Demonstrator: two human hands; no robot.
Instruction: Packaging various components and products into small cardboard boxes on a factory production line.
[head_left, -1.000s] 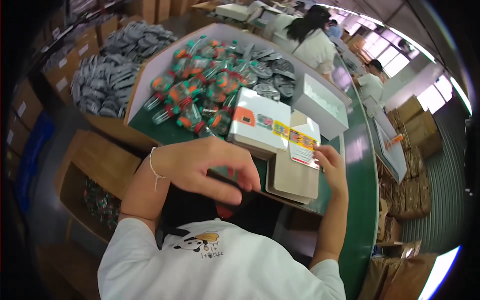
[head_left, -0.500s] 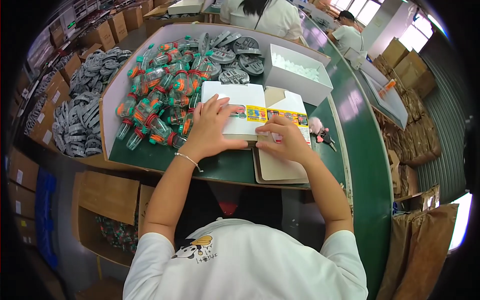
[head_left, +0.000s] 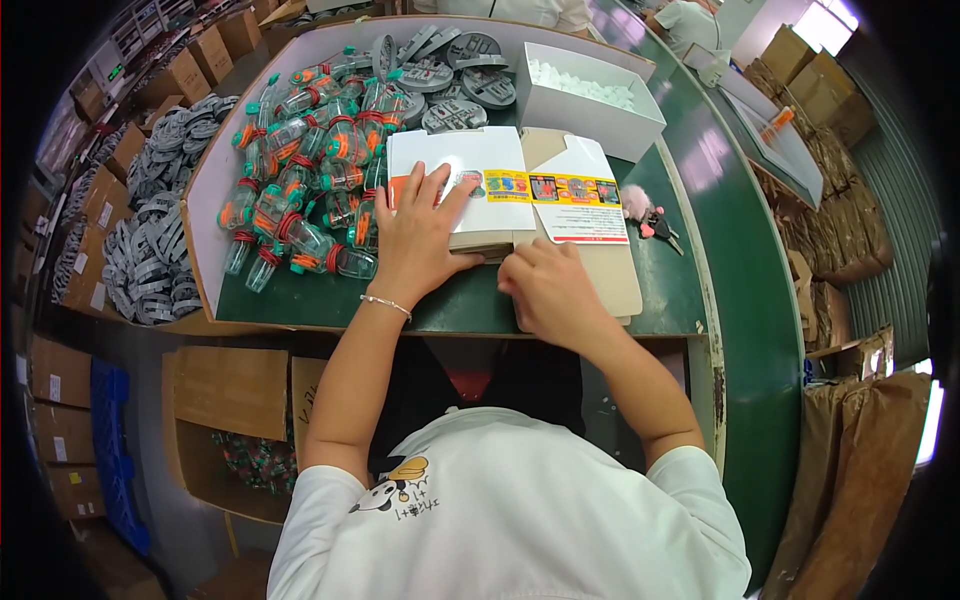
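Note:
A stack of flat printed cartons [head_left: 455, 152], white with a colourful strip, lies on the green tabletop. My left hand [head_left: 418, 240] rests open on its left part, fingers spread, thumb along the near edge. Brown unprinted flaps [head_left: 605, 272] stick out toward me at the stack's right side. Over these flaps my right hand [head_left: 550, 290] is closed, its fingers curled under; whatever they may hold is hidden. Left of the stack is a heap of clear plastic bottles [head_left: 345, 145] with green caps, red rings and orange parts inside.
Grey round plastic parts [head_left: 488, 88] lie behind the cartons, beside a white box [head_left: 590, 122] of small white pieces. Keys with a pink pompom [head_left: 636, 202] lie at the right. A raised board [head_left: 200, 215] edges the table. An open carton [head_left: 232, 390] stands below left. Other people sit beyond.
My right hand has drawn nearer to me, off the printed face, and its fingers have curled in. My left hand stays on the stack. The view has shifted slightly.

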